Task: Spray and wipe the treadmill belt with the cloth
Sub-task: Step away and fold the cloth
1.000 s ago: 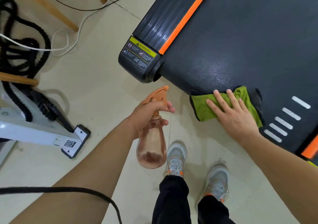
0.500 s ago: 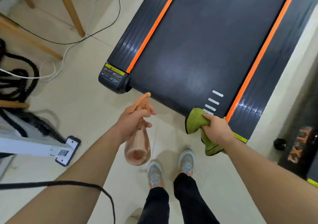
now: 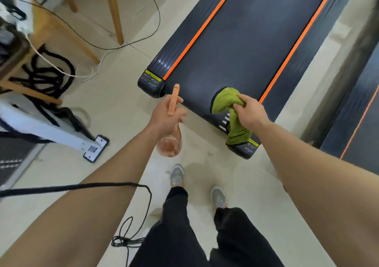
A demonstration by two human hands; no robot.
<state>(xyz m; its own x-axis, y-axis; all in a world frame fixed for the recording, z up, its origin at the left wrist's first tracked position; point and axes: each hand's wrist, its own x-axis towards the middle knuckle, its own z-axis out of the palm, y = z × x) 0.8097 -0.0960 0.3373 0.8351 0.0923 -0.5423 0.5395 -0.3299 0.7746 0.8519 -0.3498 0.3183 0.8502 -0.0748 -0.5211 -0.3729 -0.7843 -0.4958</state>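
The black treadmill belt runs away from me between two orange stripes, its near end in front of my feet. My right hand grips a bunched green cloth above the belt's near end; part of the cloth hangs down past the rear edge. My left hand holds an orange-tinted spray bottle by its neck, the orange nozzle pointing toward the belt's near left corner. The bottle hangs over the floor, left of the cloth.
Wooden chair legs and cables lie on the tiled floor to the left. A white machine foot and coiled black rope sit further left. A black cord loops near my legs. A second dark surface lies at right.
My right hand went from pressing the cloth flat on the belt's end to bunching and lifting it. The view has risen and pulled back, showing more of the belt. My left hand keeps the bottle.
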